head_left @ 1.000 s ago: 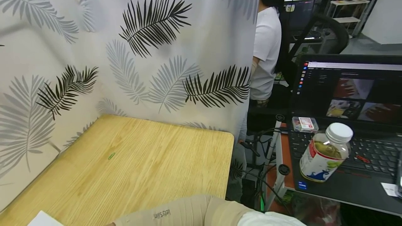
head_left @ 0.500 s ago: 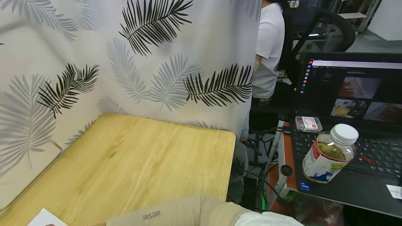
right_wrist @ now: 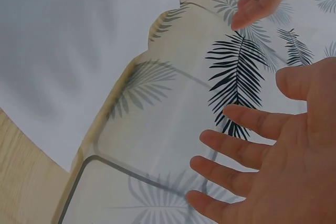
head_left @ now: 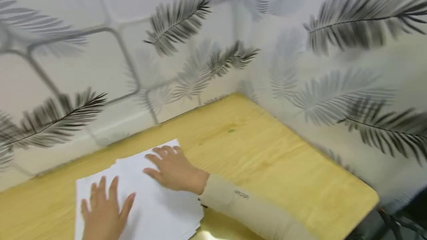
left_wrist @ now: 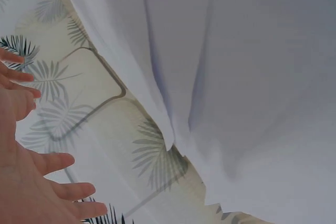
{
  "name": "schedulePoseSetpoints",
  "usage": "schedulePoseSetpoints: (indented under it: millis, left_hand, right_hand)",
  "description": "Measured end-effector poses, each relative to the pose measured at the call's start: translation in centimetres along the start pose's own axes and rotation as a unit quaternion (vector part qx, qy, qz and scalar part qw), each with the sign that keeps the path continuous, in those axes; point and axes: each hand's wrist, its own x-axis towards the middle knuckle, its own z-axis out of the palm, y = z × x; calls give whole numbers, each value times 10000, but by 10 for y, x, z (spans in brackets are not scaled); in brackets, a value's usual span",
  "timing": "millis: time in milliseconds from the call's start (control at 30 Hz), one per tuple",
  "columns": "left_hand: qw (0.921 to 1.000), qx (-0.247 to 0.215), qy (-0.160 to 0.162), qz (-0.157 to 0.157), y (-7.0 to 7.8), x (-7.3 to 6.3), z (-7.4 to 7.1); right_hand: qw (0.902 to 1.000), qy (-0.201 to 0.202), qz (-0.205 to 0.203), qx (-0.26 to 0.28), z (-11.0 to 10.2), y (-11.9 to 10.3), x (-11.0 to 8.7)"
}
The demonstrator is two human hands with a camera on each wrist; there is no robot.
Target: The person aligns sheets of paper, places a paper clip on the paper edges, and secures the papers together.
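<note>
White paper sheets [head_left: 150, 203] lie in an uneven stack on the wooden table, edges staggered at the far side and lower right. My left hand [head_left: 103, 212] is over the left part of the stack, fingers spread apart. Over its far right corner is my right hand [head_left: 176, 169], with fingers extended and its thumb held apart. Neither hand grips anything. In the left wrist view, the left hand [left_wrist: 31, 187] shows spread fingers beside the large paper surface [left_wrist: 252, 77]. The right wrist view likewise shows the right hand [right_wrist: 283, 161] with separated fingers.
A small green paper clip [head_left: 231, 130] lies on the wooden table [head_left: 267, 166], right of the stack. A leaf-patterned curtain [head_left: 287, 66] borders the table's far sides. A beige sleeve [head_left: 247, 206] covers the right forearm. Dark cables hang past the table's right corner.
The head view has swung left, bringing both hands and the paper stack into view. Earlier only the right sleeve and a paper corner showed. The laptop and jar have left the view.
</note>
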Motion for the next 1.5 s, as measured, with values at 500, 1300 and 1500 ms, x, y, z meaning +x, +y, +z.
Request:
schedulePoseSetpoints:
  millis: [500,1300,1500]
  left_hand:
    - [9891,-374,-1414,180,97,64,43]
    - [9577,-721,-2648,867,65,59,44]
    - [9617,-468,-2641,562,51,58,41]
  right_hand:
    - [9911,684,846,767,-7,133,-61]
    - [9943,-158,857,617,-2,189,-105]
    - [9958,-409,659,494,-2,189,-106]
